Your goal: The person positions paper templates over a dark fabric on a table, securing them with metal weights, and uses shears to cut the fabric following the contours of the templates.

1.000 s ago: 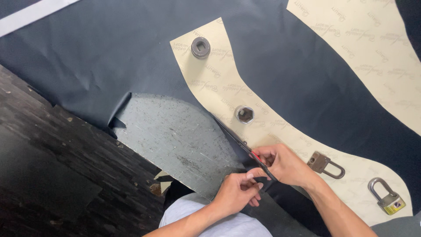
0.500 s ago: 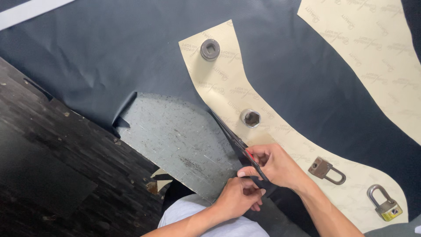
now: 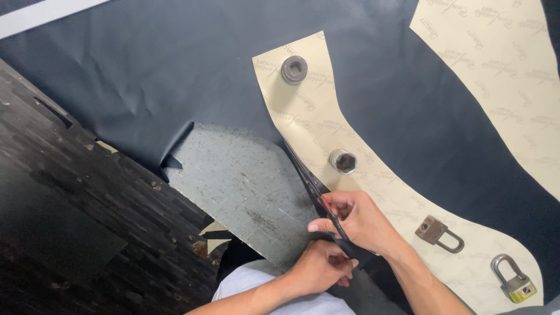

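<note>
My right hand (image 3: 364, 221) grips black-handled scissors (image 3: 318, 195). Their blades point up and left along the left edge of a beige paper pattern (image 3: 303, 114). The pattern lies on a dark navy sheet (image 3: 192, 70). Just below and touching the right hand, my left hand (image 3: 321, 265) is closed on the cut edge of the dark sheet by the scissor handles. A round socket (image 3: 294, 69), a hex socket (image 3: 343, 161), a brown padlock (image 3: 438, 233) and a silver and yellow padlock (image 3: 513, 281) rest on the pattern.
A second beige pattern (image 3: 496, 70) lies on the sheet at the upper right. Bare scratched grey tabletop (image 3: 245, 175) shows where the sheet is cut away. Dark wood flooring (image 3: 70, 221) is at the left, with paper scraps (image 3: 211, 233) near the table's edge.
The scissor blades have advanced up the pattern's left edge toward the hex socket. The cut in the dark sheet is longer. Both hands stay close together.
</note>
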